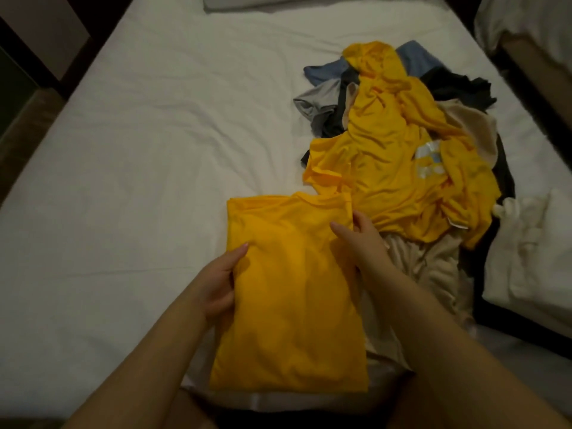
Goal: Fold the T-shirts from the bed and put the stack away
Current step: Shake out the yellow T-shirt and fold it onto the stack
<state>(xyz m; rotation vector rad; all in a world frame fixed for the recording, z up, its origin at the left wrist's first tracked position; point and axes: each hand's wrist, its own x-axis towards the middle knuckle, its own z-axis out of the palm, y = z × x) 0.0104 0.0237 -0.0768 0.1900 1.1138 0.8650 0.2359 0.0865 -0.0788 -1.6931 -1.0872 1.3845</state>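
While the left hand (219, 283) grips the folded yellow T-shirt (291, 305) at lower centre, the right hand (363, 243) pinches its right edge, beside the crumpled multicoloured clothes pile (402, 134).

Bedroom, prob. a home: bed (139, 134) w/ wrinkled white sheet (185, 88) fills the view, pillow (247, 0) at far end, loose T-shirts (402, 134) heaped on its right side, dark frame (513, 75) along the edge, more white bedding (526, 258) beside it.

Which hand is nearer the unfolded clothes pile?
Right. The right hand grips the folded yellow shirt beside the pile; the left hand holds its opposite edge.
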